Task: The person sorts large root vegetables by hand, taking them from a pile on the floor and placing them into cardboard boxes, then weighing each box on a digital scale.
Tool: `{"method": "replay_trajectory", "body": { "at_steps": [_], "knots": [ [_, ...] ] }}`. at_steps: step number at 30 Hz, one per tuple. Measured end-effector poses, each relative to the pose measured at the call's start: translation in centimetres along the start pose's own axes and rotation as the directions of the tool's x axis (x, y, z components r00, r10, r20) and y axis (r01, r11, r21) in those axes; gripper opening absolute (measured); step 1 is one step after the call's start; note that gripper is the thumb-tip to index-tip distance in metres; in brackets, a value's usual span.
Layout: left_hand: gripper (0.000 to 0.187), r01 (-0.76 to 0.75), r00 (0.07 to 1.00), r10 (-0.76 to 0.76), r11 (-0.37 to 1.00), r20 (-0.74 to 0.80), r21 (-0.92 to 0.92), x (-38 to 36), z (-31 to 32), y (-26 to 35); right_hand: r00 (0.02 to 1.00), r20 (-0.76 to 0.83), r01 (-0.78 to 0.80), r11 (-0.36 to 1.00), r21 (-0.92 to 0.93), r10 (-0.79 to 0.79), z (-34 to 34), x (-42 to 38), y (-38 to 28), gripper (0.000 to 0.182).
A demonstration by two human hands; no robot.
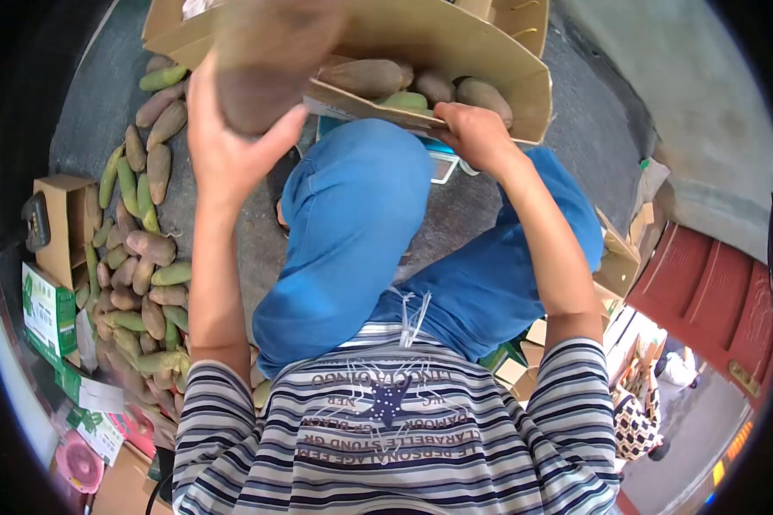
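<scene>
My left hand (223,146) is wrapped round a large brown, cucumber-like vegetable (270,77), smeared by motion, in front of the cardboard box's left part. My right hand (477,136) grips the near edge of the open cardboard box (524,94). Inside the box lie several brown vegetables (365,77) and a green one (404,101). Beneath the box's near side shows part of a device with a pale display frame (443,167), perhaps a scale; most of it is hidden.
A long heap of brown and green vegetables (150,249) lies on the dark floor at left. Beside it stand a brown carton (64,227) and a green-white box (47,309). A pink round item (79,462) is at lower left. At right are a red door (704,292) and more cardboard (614,262).
</scene>
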State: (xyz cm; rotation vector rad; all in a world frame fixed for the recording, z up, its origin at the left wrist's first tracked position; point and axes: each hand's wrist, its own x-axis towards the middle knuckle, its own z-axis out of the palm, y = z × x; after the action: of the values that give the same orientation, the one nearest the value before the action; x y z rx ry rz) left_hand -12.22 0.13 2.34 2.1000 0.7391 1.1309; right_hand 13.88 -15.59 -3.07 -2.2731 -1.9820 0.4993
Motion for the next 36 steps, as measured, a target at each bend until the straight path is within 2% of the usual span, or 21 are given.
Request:
{"method": "replay_trajectory", "body": {
  "at_steps": [1,4,5,8,9,12,15,18,22,23,24,27,29,31,34,35,36],
  "knots": [
    [0.072,-0.163,0.987,0.161,0.981,0.028,0.102,1.5,1.1,0.7,0.999,-0.034,0.044,0.999,0.013,-0.043,0.1,-0.1,0.2,0.015],
    [0.070,-0.282,0.918,0.201,0.937,0.342,0.206,4.2,4.0,2.9,0.999,-0.026,0.031,0.999,0.012,-0.031,0.5,-0.1,0.4,0.016],
    [0.066,-0.253,0.911,0.137,0.931,0.388,0.265,4.0,4.6,3.1,0.998,-0.045,0.047,0.999,0.004,-0.046,0.5,-0.2,0.4,0.017],
    [0.059,-0.258,0.924,0.156,0.929,0.349,0.267,3.3,4.4,4.0,0.990,-0.107,0.096,0.995,0.021,-0.093,0.9,-0.3,0.8,0.018],
    [0.050,-0.233,0.928,0.137,0.939,0.347,0.252,2.9,4.0,4.8,0.987,-0.125,0.109,0.994,0.027,-0.105,0.9,-0.3,0.8,0.017],
    [0.043,-0.215,0.900,0.093,0.945,0.425,0.248,1.9,2.7,7.2,0.993,-0.062,0.103,0.994,-0.018,-0.104,0.8,-0.3,0.7,0.018],
    [0.037,-0.178,0.885,0.069,0.964,0.461,0.197,1.6,2.0,10.2,0.992,-0.085,0.088,0.996,-0.035,-0.091,1.0,-0.2,0.7,0.019],
    [0.033,-0.272,0.879,0.190,0.953,0.437,0.133,2.0,2.0,12.6,0.993,-0.092,0.071,0.997,-0.033,-0.074,1.3,-0.2,0.7,0.022],
    [0.032,-0.378,0.846,0.274,0.913,0.458,0.151,3.4,3.0,14.8,0.988,-0.134,0.078,0.996,-0.034,-0.081,0.6,-0.8,0.6,0.029],
    [0.032,-0.425,0.835,0.310,0.889,0.455,0.174,4.0,3.5,14.9,0.954,-0.254,0.149,0.987,-0.062,-0.160,0.9,-0.7,1.4,0.036],
    [0.032,-0.469,0.822,0.346,0.862,0.452,0.194,4.5,4.2,14.9,0.953,-0.285,0.098,0.995,-0.027,-0.102,0.0,-1.2,1.2,0.036],
    [0.032,-0.433,0.841,0.338,0.888,0.422,0.152,5.9,7.2,14.1,0.917,-0.396,-0.026,0.998,0.053,0.045,-4.0,-2.7,0.9,0.036],
    [0.035,-0.443,0.830,0.294,0.864,0.475,0.239,6.5,9.6,9.8,0.856,-0.506,-0.082,0.994,0.075,0.109,-5.0,-3.9,2.2,0.035],
    [0.038,-0.466,0.711,0.008,0.754,0.703,0.463,6.0,10.9,4.6,0.833,-0.541,-0.102,0.993,0.060,0.118,-6.6,-6.1,3.0,0.033],
    [0.035,-0.509,0.540,-0.108,0.749,0.835,0.425,5.5,11.0,4.5,0.801,-0.562,-0.164,0.978,0.131,0.209,-8.3,-10.0,2.6,0.026],
    [0.035,-0.490,0.589,-0.007,0.793,0.808,0.363,5.2,11.3,4.4,0.787,-0.577,-0.177,0.976,0.125,0.217,-8.6,-11.1,2.9,0.025],
    [0.035,-0.496,0.582,-0.010,0.788,0.813,0.364,5.3,11.5,4.8,0.777,-0.586,-0.194,0.973,0.123,0.229,-8.7,-12.3,3.0,0.025]
  ]
}}
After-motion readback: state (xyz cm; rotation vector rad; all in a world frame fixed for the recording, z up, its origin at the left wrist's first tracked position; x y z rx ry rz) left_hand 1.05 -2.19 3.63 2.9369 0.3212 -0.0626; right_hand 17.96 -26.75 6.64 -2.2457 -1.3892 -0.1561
